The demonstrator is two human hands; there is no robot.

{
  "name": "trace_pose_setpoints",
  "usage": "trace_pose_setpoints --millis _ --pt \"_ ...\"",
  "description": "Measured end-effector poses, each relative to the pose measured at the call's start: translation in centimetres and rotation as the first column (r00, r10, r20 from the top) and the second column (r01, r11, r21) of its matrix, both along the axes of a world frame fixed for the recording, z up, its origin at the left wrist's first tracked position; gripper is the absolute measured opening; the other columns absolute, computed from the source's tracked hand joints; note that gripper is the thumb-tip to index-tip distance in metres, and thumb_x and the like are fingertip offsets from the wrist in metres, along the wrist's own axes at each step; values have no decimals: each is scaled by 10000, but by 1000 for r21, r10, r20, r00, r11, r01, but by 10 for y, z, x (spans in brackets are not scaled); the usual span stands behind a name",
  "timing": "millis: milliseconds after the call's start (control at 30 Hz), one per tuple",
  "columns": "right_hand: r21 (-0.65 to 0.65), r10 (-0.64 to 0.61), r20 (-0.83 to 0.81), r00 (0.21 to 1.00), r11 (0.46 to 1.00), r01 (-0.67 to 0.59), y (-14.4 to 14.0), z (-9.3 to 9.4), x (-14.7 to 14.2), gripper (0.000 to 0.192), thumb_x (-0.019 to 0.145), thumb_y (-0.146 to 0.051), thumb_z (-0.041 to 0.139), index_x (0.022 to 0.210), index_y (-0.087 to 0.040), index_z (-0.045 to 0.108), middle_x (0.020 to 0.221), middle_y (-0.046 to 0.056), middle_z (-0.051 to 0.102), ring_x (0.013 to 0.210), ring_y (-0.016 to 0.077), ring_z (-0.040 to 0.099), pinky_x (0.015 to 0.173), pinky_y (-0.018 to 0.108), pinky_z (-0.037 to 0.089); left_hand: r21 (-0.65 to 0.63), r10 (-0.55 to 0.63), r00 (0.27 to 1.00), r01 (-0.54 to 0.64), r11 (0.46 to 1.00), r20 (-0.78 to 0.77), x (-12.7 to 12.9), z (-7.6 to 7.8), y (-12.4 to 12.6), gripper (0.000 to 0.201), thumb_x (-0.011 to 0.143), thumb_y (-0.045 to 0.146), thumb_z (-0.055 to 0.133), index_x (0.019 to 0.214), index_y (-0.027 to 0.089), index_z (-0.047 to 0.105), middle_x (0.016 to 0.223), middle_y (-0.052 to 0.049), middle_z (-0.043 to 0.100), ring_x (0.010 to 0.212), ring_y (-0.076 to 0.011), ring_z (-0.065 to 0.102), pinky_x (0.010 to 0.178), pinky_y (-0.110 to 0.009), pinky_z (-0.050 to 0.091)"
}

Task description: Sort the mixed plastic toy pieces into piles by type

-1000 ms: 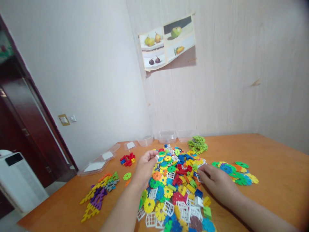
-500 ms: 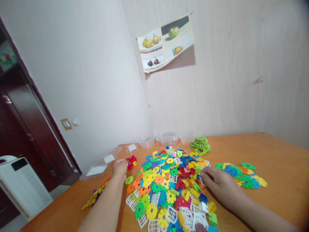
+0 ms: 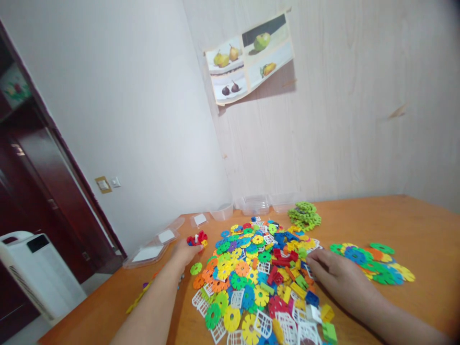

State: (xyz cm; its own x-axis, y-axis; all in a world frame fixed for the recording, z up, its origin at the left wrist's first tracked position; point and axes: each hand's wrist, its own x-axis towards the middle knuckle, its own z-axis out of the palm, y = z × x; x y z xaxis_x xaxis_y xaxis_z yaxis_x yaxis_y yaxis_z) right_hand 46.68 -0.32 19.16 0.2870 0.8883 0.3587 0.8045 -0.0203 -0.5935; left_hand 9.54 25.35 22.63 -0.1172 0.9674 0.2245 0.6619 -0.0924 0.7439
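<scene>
I see my left hand (image 3: 185, 253) stretched far forward, forearm running up from the lower edge, fingers reaching the small red pieces (image 3: 197, 238); whether they grip, I cannot tell. My right hand (image 3: 336, 278) lies palm-down, fingers loosely curled on the right edge of the big mixed pile (image 3: 258, 278), on the orange table (image 3: 424, 225). That red cluster shows no clear long axis.

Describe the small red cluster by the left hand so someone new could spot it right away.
Start at the big mixed heap of plastic pieces mid-table, then look past its far left edge. The small red cluster sits apart there, at the left hand fingertips. It is mostly red and chunky, unlike the flat multicoloured discs nearby.
</scene>
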Motion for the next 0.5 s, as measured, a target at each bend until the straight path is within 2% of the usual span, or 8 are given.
trace_pose_setpoints --millis 200,367,500 --pt "-1 10 6 1000 1000 -10 1 0 0 310 947 -413 418 793 -252 633 760 22 688 739 214 630 638 292 409 -56 15 995 -20 998 -101 12 -2 7 298 512 257 831 744 180 660 672 -39 703 737 -253 678 617 -284 459" --pt "-9 19 -5 1000 1000 -19 1 -1 0 323 954 -416 407 789 -248 628 766 23 688 734 210 625 647 296 411 -39 80 983 -87 995 -165 17 -3 19 298 531 267 822 752 193 637 718 -76 715 834 -291 691 672 -315 470" --pt "-22 15 -9 1000 1000 -15 1 0 -1 321 952 -416 411 781 -247 624 740 11 673 716 203 615 632 289 405 -15 69 983 -72 997 -169 19 -4 25 275 553 270 813 721 192 611 720 -96 709 869 -319 688 698 -337 471"
